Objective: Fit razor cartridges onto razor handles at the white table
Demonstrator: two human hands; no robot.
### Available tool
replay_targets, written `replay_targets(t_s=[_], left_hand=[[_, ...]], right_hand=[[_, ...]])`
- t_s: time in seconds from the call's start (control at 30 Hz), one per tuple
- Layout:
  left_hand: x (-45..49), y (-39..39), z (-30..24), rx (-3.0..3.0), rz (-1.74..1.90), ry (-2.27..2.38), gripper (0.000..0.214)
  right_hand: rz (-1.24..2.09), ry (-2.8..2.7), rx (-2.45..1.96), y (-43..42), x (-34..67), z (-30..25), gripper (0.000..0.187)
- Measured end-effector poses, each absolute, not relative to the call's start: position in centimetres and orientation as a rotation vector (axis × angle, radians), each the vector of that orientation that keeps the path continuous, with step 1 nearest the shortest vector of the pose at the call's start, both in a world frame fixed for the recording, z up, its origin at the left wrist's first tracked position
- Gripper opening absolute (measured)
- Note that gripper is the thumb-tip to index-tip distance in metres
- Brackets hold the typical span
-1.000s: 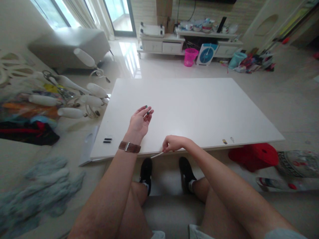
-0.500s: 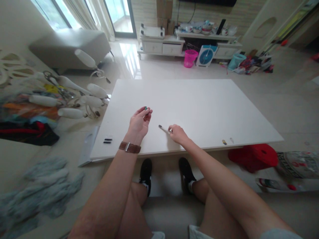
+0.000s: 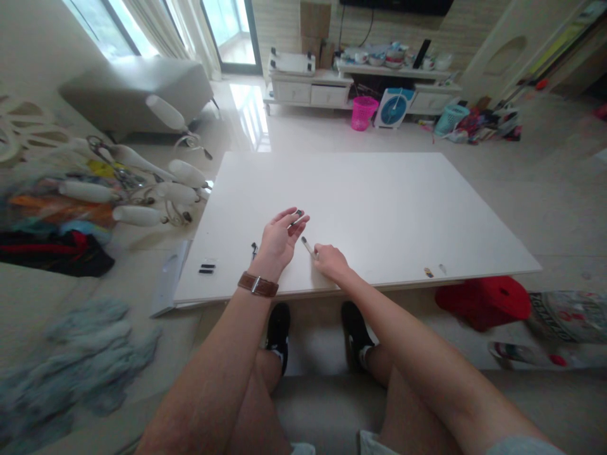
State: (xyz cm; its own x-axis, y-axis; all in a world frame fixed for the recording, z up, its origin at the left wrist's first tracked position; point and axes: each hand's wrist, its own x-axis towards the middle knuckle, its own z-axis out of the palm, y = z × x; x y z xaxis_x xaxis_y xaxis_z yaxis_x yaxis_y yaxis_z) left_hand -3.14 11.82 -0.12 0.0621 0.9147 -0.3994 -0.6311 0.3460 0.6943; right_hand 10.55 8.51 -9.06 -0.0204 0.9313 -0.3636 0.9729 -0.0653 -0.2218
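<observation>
My left hand [image 3: 277, 241], with a brown watch strap at the wrist, pinches a small flat green and white piece [image 3: 298, 218] between thumb and fingers, above the white tabletop [image 3: 379, 202]. Just to its right, my right hand [image 3: 331, 261] grips a thin pale brush [image 3: 308, 245]. The brush's dark tip points up and left toward the left hand, apart from the green piece. Beside the left wrist lies a small dark object [image 3: 255, 248], partly hidden by the hand. Two short black strips [image 3: 207, 268] rest farther left on the table.
A small yellow and black item [image 3: 429, 272] and a tiny pale object [image 3: 442, 268] lie near the front right edge. A red stool [image 3: 488, 303] stands below that edge. At the left is a lamp with several white shades [image 3: 137, 216].
My left hand has shifted right and slightly down with the green piece, exposing the dark object beside its wrist. The brush in my right hand is now angled more steeply.
</observation>
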Motion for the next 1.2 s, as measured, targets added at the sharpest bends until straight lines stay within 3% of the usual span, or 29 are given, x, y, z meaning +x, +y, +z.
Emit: replay_targets(t_s=[0.23,0.53,0.67,0.77,0.9,1.03,1.2], left_hand=[[-2.2,11.1,-0.6,0.376,1.15,0.902,0.013],[-1.8,10.9,-0.8,0.455,1.139,0.903,0.025],[-1.3,10.8,-0.5,0.507,1.15,0.905,0.034],[-0.7,10.9,-0.5,0.522,1.155,0.906,0.031],[-0.4,10.8,-0.9,0.572,1.153,0.918,0.028],[-0.3,10.5,-1.2,0.807,1.174,0.994,0.026],[0.4,10.4,-1.4,1.042,1.152,0.996,0.027]], right_hand=[[-0.723,2.168,2.041,8.0,7.6,-9.0,0.031],[-0.823,2.265,2.034,8.1,6.9,-9.5,0.043],[-0.781,2.321,2.14,8.9,8.6,-8.5,0.028],[-0.847,2.397,2.459,9.9,10.8,-7.1,0.016],[-1.606,2.296,2.876,10.4,13.8,-5.6,0.022],[-2.483,1.978,2.821,9.5,15.2,-4.8,0.036],[-2.938,1.813,2.574,8.8,15.7,-4.1,0.043]])
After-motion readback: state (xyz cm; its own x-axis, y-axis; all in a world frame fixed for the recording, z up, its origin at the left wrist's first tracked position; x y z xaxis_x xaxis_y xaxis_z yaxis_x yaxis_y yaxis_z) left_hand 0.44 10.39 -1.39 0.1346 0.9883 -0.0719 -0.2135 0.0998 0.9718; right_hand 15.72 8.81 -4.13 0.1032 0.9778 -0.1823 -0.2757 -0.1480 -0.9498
